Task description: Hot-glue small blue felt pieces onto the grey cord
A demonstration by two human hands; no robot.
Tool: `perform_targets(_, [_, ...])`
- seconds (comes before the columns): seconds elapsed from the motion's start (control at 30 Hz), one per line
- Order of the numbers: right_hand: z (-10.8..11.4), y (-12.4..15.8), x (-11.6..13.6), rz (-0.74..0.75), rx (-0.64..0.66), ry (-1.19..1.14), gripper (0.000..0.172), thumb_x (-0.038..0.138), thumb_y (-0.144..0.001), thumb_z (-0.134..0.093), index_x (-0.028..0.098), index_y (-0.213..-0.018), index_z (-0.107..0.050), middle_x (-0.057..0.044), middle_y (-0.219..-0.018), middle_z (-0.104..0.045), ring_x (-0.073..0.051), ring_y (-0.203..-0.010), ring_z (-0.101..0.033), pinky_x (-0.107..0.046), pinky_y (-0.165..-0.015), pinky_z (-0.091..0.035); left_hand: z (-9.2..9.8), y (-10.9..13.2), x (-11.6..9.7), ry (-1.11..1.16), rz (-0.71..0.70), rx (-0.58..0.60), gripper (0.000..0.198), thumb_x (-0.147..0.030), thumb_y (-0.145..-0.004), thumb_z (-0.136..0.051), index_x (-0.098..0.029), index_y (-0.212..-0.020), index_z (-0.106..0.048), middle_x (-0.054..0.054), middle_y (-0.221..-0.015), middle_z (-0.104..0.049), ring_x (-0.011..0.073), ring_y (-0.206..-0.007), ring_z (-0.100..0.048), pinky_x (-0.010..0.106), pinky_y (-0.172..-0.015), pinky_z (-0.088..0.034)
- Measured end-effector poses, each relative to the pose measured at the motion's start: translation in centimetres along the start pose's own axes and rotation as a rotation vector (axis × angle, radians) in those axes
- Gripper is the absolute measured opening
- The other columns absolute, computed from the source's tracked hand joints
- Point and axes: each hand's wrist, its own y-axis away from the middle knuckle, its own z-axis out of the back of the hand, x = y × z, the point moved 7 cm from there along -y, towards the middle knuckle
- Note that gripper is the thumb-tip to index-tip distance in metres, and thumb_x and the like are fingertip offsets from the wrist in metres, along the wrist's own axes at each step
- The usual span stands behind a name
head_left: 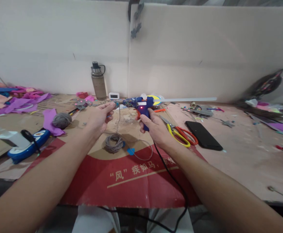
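My right hand (153, 124) is wrapped round the handle of a blue hot glue gun (145, 105), whose red light is lit and from whose back a long glue stick (192, 99) sticks out. The nozzle points left, toward my left hand (104, 113). Thumb and fingers of that hand pinch a small bluish piece (117, 105) close to the nozzle tip; its exact kind is too small to make out. A grey cord (118, 119) hangs from there to a coil of grey cord (113, 143) on the cardboard below. Two small blue scraps (131, 151) lie beside the coil.
Scissors (180, 132) and a black phone (203, 135) lie right of my right hand. A water bottle (98, 81) stands by the back wall. At left are a blue power strip (29, 145), a grey yarn ball (62, 120) and felt scraps (22, 100). A black cable (170, 174) trails over the red cardboard.
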Motion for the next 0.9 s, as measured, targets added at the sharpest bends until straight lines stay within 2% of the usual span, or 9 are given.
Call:
perform_targets(0.67, [0.15, -0.03, -0.12, 0.037, -0.035, 0.11, 0.021, 0.039, -0.085, -0.053, 0.022, -0.096, -0.047, 0.003, -0.078, -0.054, -0.007, -0.053, -0.042, -0.024, -0.048, -0.037, 0.03, -0.16, 0.24, -0.039, -0.014, 0.013, 0.03, -0.028, -0.055, -0.086, -0.012, -0.071, -0.067, 0.0, -0.067, -0.06, 0.0023, -0.049, -0.043, 0.011, -0.039, -0.031])
perform_targets(0.9, [0.07, -0.06, -0.19, 0.042, -0.015, 0.112, 0.018, 0.037, -0.085, -0.052, 0.023, -0.095, -0.046, 0.002, -0.079, -0.054, -0.007, -0.053, -0.042, -0.024, -0.048, -0.038, -0.08, -0.27, 0.55, -0.06, 0.02, 0.051, 0.026, -0.027, -0.056, -0.084, -0.012, -0.068, -0.067, 0.0, -0.064, -0.059, 0.0023, -0.048, -0.043, 0.011, -0.038, -0.03])
